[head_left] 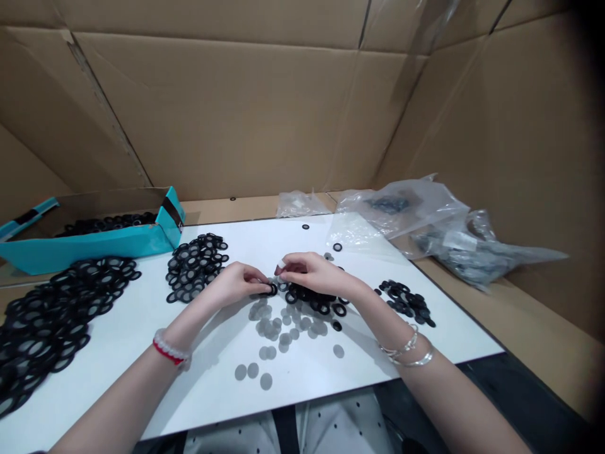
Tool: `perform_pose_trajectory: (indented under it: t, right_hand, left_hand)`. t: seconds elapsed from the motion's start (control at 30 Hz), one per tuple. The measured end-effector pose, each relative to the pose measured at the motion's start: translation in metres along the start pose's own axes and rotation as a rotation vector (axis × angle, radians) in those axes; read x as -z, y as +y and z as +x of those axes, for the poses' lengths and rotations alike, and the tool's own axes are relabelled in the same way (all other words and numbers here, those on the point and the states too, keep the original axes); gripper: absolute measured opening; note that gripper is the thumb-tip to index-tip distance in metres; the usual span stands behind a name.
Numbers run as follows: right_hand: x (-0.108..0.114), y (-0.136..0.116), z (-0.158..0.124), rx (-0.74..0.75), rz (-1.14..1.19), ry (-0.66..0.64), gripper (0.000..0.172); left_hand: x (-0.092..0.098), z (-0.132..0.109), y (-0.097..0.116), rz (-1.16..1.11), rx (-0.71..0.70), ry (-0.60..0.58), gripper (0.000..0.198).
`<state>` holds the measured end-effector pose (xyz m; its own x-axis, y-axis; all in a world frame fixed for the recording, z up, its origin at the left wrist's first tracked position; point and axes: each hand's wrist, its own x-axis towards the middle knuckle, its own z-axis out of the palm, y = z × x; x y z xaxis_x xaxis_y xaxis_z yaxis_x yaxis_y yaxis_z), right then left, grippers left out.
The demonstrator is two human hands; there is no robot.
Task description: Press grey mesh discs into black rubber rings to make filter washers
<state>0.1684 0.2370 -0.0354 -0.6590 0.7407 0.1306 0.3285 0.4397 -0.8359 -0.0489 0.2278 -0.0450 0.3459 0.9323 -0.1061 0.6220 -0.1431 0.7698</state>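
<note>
My left hand (pixel 239 284) and my right hand (pixel 309 272) meet at the middle of a white board (pixel 142 353). Both pinch at one small black ring (pixel 272 289) held between the fingertips. Under and beside the right hand lies a loose heap of black rings (pixel 316 301). Several grey mesh discs (pixel 278 328) are scattered on the board just in front of the hands. A red and white bracelet is on my left wrist, silver bangles on my right.
A pile of rings fitted with mesh (pixel 196 266) lies to the left, a far bigger one (pixel 47 321) at the board's left edge. A teal box (pixel 94 243) holds more. Another ring heap (pixel 407 301) and clear plastic bags (pixel 425 221) lie right. Cardboard walls surround.
</note>
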Motion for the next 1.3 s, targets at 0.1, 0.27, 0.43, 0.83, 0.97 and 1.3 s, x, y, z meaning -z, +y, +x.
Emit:
perform_pose_trajectory:
  t: [0.1,0.27,0.43,0.83,0.97,1.3]
  right_hand:
    - [-0.005,0.004,0.003,-0.051,0.121,0.03,0.015]
    - [-0.012,0.006,0.008,-0.098,0.292,0.095,0.017]
    - [-0.016,0.01,0.01,-0.102,0.379,0.108,0.017]
    - [-0.017,0.011,0.012,-0.102,0.398,0.145,0.026]
    - [-0.02,0.008,0.01,-0.075,0.296,0.147,0.027]
    - [-0.023,-0.004,0.007,-0.086,0.272,0.191,0.035]
  left_hand:
    - [0.001,-0.002,0.005,-0.112,0.028,0.068,0.024]
    - [0.0,-0.007,0.015,-0.452,0.145,0.128,0.021]
    - [-0.005,-0.011,0.021,-0.735,0.215,0.084,0.02]
    - [-0.017,-0.014,0.022,-0.833,0.128,0.189,0.029]
    - [-0.015,-0.015,0.025,-0.706,0.191,0.242,0.033]
    - [-0.011,-0.011,0.025,-0.728,0.229,0.324,0.04]
